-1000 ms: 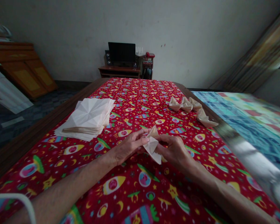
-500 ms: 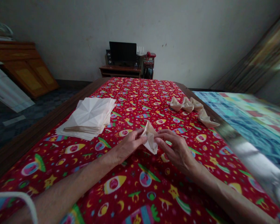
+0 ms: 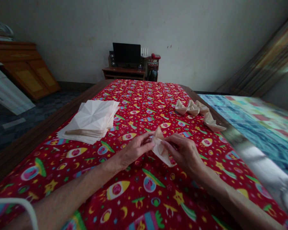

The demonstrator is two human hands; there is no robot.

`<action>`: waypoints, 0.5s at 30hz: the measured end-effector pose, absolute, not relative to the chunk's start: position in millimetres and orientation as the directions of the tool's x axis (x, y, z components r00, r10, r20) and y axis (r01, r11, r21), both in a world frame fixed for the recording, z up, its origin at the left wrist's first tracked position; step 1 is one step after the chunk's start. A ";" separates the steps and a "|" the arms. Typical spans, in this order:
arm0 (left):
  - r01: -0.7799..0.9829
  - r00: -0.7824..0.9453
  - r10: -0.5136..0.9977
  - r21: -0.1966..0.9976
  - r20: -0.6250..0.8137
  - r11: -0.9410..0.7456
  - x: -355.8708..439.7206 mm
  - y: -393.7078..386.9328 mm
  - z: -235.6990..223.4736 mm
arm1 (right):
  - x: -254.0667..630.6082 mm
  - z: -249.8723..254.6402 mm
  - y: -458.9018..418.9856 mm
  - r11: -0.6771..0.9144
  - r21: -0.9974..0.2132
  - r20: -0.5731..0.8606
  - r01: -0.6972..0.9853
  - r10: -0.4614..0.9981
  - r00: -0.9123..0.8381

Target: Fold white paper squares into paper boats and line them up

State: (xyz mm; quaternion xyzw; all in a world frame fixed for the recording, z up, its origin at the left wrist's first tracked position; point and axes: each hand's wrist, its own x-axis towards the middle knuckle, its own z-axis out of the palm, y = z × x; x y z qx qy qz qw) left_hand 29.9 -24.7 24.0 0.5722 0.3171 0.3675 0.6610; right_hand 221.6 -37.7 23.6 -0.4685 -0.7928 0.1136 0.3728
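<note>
A partly folded paper boat (image 3: 161, 152) is held between my two hands above the red patterned tablecloth (image 3: 144, 99). My left hand (image 3: 134, 149) pinches its left side between thumb and fingers. On the right side, my right hand (image 3: 184, 151) grips the paper with its thumb on the inner fold; its other fingertips are partly hidden. One pointed end of the paper stands up and the other slants down toward me. Several finished paper boats (image 3: 193, 108) rest at the right edge of the cloth. To the left lies a stack of creased paper sheets (image 3: 92, 115).
A white cable (image 3: 19, 201) arches over my left forearm. The table's dark wooden edge (image 3: 62, 119) runs along the left. To the right is a bed with a patterned cover (image 3: 256, 124). Beyond the table's far end stand a monitor (image 3: 126, 52) and a red telephone (image 3: 155, 57).
The paper was turned more upright half a second ago and now tilts down to the right. My right fingers opened slightly, then closed on it again. The stack and finished boats stay put.
</note>
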 end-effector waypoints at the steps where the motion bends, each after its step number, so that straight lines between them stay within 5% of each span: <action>1: -0.098 0.529 0.849 0.994 0.007 0.053 29.8 -25.1 24.9 | 221.2 23.9 -37.2 0.527 -0.539 0.473 0.657 0.835 -0.281; 10: -0.106 0.467 0.884 0.993 -0.001 0.057 26.6 -23.8 14.8 | 261.6 39.0 -14.3 0.301 -0.733 0.367 0.609 0.930 -0.019; 15: -0.057 0.498 0.867 0.997 -0.021 0.057 23.6 -22.1 11.8 | 347.8 78.5 19.2 0.116 -0.674 0.470 0.730 0.830 0.302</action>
